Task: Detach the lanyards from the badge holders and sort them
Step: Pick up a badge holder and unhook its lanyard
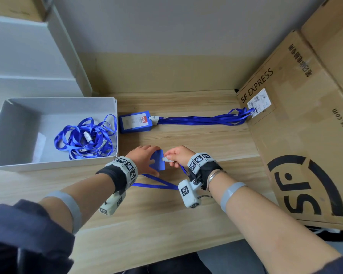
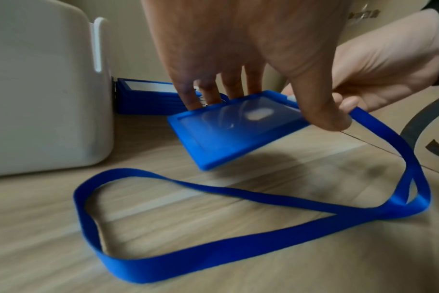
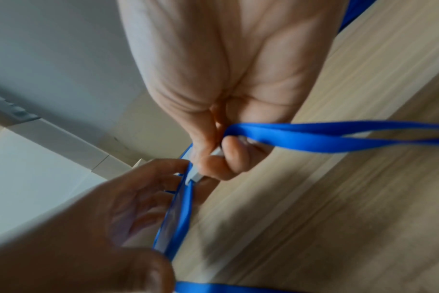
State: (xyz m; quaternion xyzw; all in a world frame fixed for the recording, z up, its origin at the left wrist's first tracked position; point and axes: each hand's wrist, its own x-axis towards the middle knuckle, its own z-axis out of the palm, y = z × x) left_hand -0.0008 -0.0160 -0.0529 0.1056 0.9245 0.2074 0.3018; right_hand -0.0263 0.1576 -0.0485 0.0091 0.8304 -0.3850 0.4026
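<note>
My left hand [image 1: 147, 159] grips a blue badge holder [image 1: 158, 160] above the wooden table, fingers on its far edge and thumb on the near edge [image 2: 321, 117]. My right hand [image 1: 176, 157] pinches the white lanyard clip [image 1: 167, 159] at the holder's right end [image 3: 196, 174]. The blue lanyard [image 2: 213, 251] trails from that clip down in a loop on the table. A stack of blue badge holders [image 1: 136, 122] with their lanyards [image 1: 202, 120] attached lies further back. Several loose lanyards [image 1: 85, 137] are piled in the white bin [image 1: 12, 115].
A large cardboard SF Express box [image 1: 297, 135] stands along the table's right side, touching the far ends of the stacked lanyards. White shelving [image 1: 28, 56] rises behind the bin at the left. The table's front edge [image 1: 166, 256] runs close to my body.
</note>
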